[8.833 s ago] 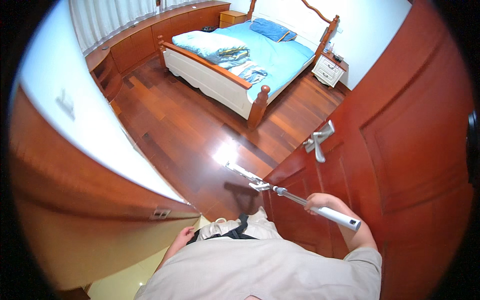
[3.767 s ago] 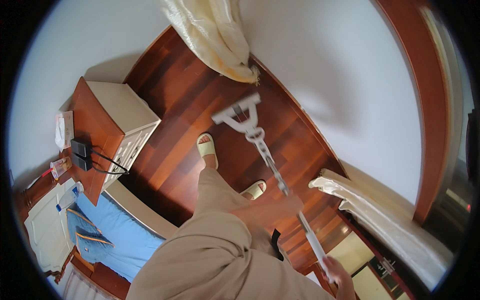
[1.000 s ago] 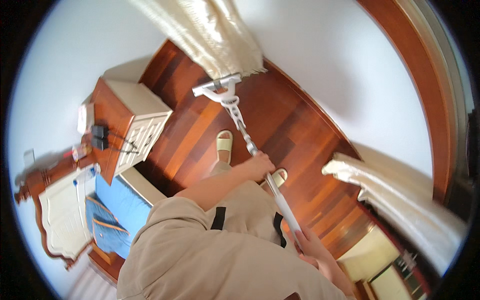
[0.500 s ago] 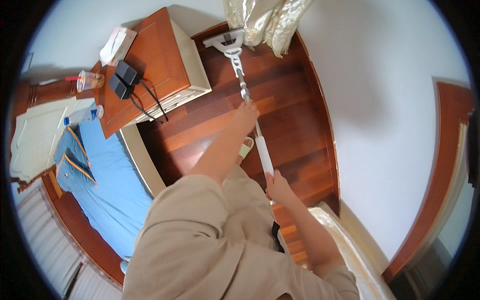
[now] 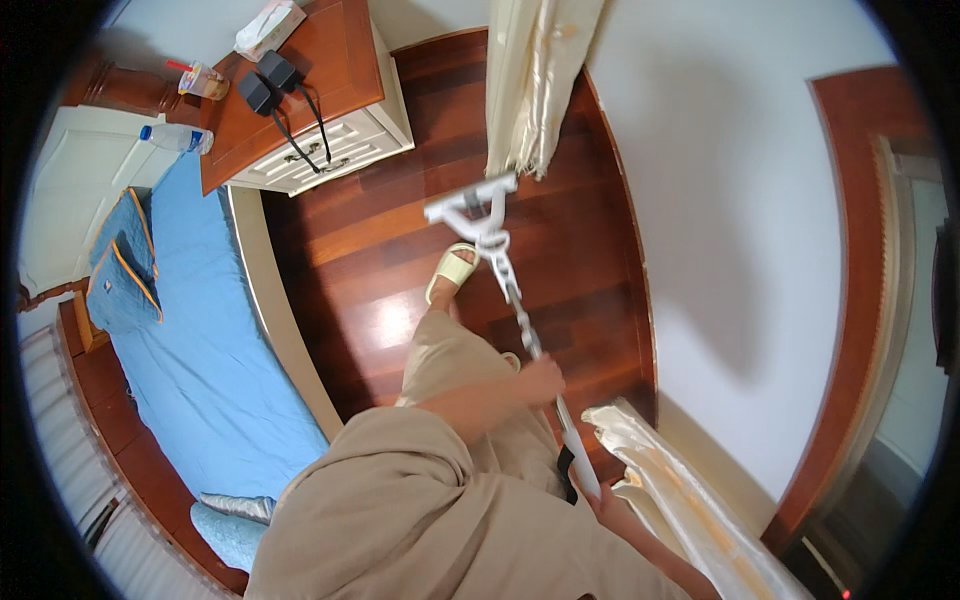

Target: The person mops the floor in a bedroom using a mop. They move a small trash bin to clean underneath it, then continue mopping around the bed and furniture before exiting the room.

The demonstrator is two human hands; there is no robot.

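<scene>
A white sponge mop with a wide flat head slants across the dark red wooden floor. Around the middle of its pole my left hand is closed, slightly blurred. Lower down, my right hand is wrapped round the white grip near the end of the pole, partly hidden by my clothes. The mop head lies just short of the cream curtain, close to its hem. Beside the head is my foot in a pale slipper.
At far left stands a nightstand carrying a tissue box, black adapters with cables and a drink cup. A bottle is near the blue bed. Another curtain hangs near right, by the wall and doorframe.
The mop has come back towards me from the far wall, both hands moving nearer with it. One slippered foot now shows further forward. The far curtain hangs straighter.
</scene>
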